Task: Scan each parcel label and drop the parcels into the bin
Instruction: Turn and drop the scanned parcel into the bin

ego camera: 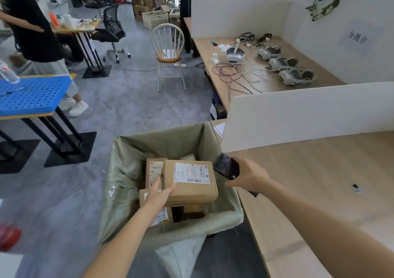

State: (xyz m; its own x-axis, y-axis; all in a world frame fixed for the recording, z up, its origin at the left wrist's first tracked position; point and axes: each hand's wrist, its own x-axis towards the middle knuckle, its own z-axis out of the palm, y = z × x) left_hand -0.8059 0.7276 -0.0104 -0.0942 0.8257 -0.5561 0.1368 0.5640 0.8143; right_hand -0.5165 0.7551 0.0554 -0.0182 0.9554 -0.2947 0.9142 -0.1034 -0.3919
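Observation:
A brown cardboard parcel with a white barcode label on top hangs over the bin, which is lined with a pale green bag. My left hand grips the parcel's left edge, thumb on top. Just to its right, my right hand holds a black handheld scanner at the table's corner, its head towards the parcel's label. Several labelled parcels lie inside the bin beneath the held one.
A wooden table with a white divider board runs along the right. Behind it another desk carries headsets and cables. A white chair and a blue perforated board on a table stand left; a person stands beyond.

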